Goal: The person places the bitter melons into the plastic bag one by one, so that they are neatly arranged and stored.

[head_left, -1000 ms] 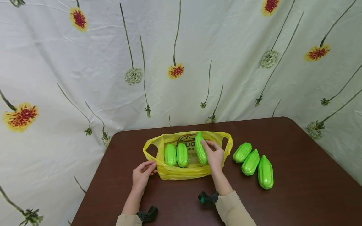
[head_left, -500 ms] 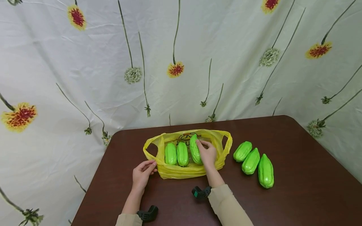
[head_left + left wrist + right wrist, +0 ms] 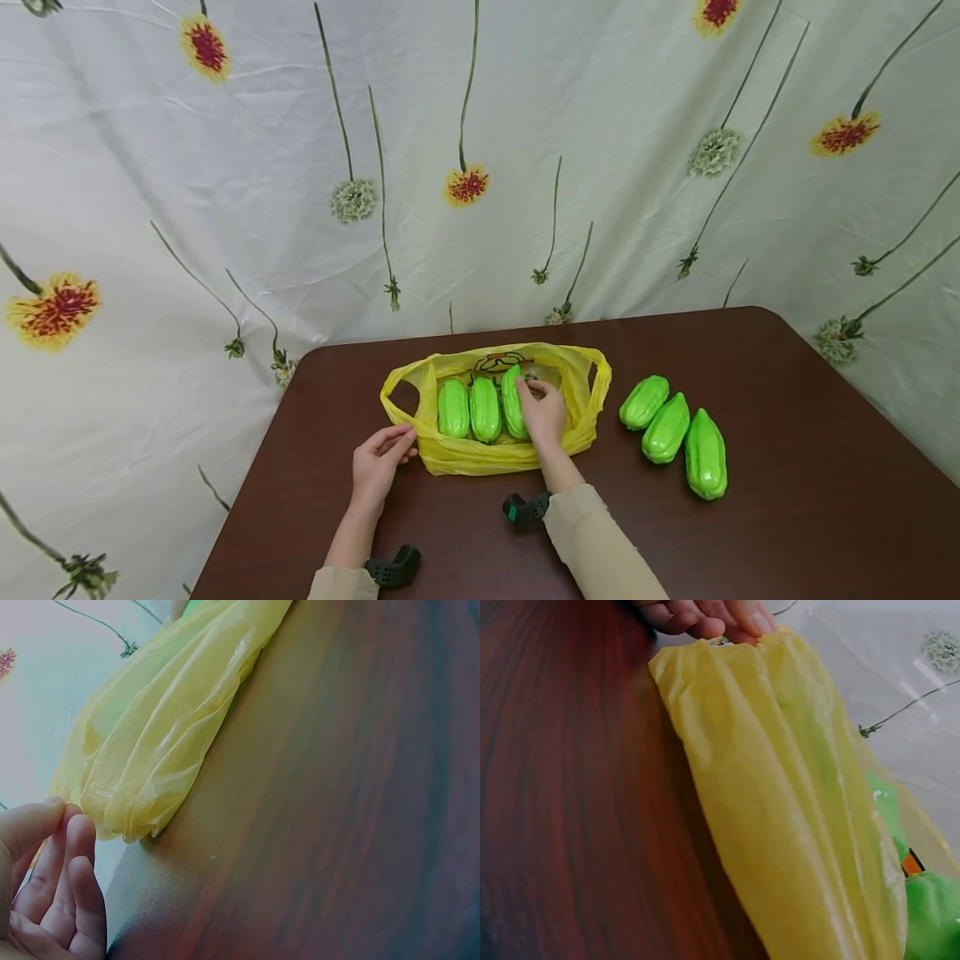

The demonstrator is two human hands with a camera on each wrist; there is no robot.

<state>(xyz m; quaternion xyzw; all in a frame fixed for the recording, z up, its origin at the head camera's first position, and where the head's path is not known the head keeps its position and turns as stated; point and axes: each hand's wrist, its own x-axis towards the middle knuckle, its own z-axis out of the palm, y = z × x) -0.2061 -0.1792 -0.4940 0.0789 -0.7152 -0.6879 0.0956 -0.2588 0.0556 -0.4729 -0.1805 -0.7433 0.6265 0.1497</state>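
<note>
Green gourd [image 3: 512, 408] in yellow bag [image 3: 480, 460], right of two other gourds [image 3: 485, 410].
We find the left hand [image 3: 375, 465] pinching the bag's near-left edge and the right hand [image 3: 545, 414] gripping the gourd's upper part. We advise a steady edge, with release only once the gourd lies settled. The right hand hides part of its right side; neither wrist view clearly shows those fingertips.

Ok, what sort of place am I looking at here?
Probably a staged indoor recording spot, though the wider room isn't visible: a flower-print cloth hangs behind a dark table, and the person wears black wrist devices.
</note>
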